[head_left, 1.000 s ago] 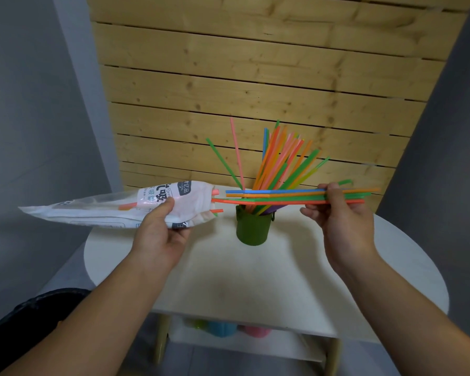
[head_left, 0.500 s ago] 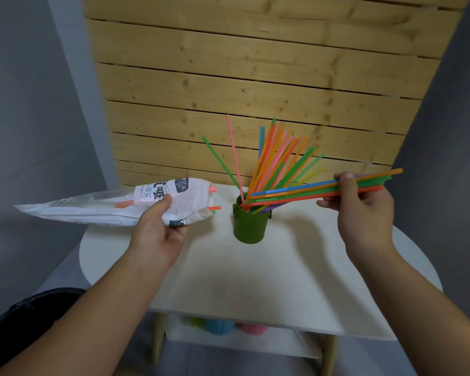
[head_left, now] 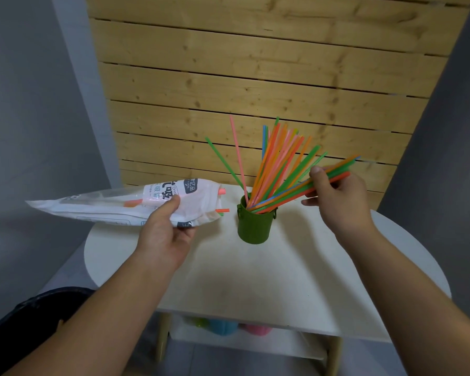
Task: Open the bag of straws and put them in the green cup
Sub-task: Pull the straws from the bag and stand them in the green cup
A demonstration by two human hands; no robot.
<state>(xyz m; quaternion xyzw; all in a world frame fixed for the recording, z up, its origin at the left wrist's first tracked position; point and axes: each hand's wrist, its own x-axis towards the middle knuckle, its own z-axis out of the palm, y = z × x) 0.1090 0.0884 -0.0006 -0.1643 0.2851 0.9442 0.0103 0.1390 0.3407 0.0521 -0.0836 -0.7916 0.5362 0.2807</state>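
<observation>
Meanwhile, thin neon straws (head_left: 276, 169) fan from the squat green cup (head_left: 254, 226).

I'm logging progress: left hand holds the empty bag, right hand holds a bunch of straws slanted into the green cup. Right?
The bag is not empty: the head view shows straw ends poking from its mouth. Otherwise right: left hand holds it, right hand holds the bunch slanted into the green cup.

Soft even light, wide-angle edge bending
</observation>
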